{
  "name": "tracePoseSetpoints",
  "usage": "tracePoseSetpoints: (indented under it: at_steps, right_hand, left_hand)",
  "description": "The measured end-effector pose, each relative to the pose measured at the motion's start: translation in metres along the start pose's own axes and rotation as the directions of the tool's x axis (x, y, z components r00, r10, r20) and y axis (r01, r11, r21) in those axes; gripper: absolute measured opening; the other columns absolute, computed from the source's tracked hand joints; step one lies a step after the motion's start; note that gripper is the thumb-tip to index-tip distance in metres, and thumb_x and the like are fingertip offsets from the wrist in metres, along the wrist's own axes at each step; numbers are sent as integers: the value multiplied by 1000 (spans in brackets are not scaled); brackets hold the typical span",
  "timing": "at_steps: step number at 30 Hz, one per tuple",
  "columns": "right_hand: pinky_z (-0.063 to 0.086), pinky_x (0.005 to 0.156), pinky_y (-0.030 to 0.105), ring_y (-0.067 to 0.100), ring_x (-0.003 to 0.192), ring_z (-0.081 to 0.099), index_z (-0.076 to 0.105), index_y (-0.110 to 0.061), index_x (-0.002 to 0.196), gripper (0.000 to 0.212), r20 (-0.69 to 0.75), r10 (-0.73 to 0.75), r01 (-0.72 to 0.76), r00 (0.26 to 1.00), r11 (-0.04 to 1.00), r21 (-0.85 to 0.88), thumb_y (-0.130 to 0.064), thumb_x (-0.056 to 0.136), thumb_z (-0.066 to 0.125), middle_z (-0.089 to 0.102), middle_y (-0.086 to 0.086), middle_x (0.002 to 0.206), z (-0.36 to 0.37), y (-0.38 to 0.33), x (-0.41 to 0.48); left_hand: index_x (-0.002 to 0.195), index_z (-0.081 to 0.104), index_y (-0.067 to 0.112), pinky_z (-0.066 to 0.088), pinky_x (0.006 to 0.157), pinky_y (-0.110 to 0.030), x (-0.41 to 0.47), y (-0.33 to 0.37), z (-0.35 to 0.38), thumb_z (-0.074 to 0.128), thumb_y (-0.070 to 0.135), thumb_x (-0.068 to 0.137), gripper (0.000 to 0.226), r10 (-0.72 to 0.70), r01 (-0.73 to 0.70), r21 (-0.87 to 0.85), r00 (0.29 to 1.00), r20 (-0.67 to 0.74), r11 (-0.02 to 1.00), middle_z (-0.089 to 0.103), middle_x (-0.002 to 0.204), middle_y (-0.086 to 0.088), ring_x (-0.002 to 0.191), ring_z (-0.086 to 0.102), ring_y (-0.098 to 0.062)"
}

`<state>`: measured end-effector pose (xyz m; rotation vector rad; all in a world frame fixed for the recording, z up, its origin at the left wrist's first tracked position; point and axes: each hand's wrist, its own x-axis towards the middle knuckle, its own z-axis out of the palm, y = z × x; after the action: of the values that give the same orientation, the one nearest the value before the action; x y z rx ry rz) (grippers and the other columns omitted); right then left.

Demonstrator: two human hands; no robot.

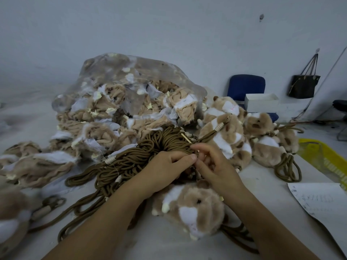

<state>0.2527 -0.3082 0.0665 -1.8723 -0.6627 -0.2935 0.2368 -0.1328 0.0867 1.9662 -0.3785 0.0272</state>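
Closest of all, a fluffy toy hamster (pixel 191 209) lies on the white surface (pixel 169 244). It is tan and white, and it sits between the two bare arms. A sheet of paper (pixel 323 201) with small writing lies on the right.

Just past the toy, the two hands are together and touch each other. The left hand (pixel 169 166) has its fingers curled and pinches the brown cords (pixel 135 156). The right hand (pixel 212 164) has curled fingers too. It holds a thin wooden stick (pixel 186 138) that pokes up from its fingertips. One cord runs from the hands up to a toy on the right.

The brown cords lie in a big tangled pile in the middle of the surface, under and behind the hands. Some loops trail down toward the left arm.

On the left lie flat toy skins (pixel 37 164) with no stuffing. On the right sits a heap of stuffed hamsters (pixel 232 139), some with cords on them. A yellow basket (pixel 319 152) is beside them.

Behind the cords stands a big clear plastic bag (pixel 131 87), full of more flat skins.

Far back by the wall are a blue chair (pixel 246 85) and a white box (pixel 261 102). A dark handbag (pixel 304 86) hangs on the wall.
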Motion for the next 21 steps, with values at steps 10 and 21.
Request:
tracePoseSetpoints:
  at_steps: [10, 21]
  right_hand:
    - [46, 74, 18, 6, 88, 57, 60, -41, 96, 15, -64, -135, 118, 989, 967, -225, -30, 90, 53, 60, -12, 91, -2, -1, 2]
    - [53, 75, 35, 15, 88, 62, 62, -37, 98, 17, -96, -122, 105, 988, 980, -168, -24, 89, 56, 60, -12, 92, 1, -1, 2]
  left_hand:
    - [85, 74, 22, 39, 59, -18, 0, -2, -4, 60, 56, 82, 37, -110, 146, -252, 982, 153, 957, 59, 67, 4, 60, 48, -6]
    - [93, 77, 13, 38, 56, -16, 3, -10, -7, 63, 44, 84, 35, -93, 185, -441, 971, 222, 878, 56, 67, 3, 55, 41, -8]
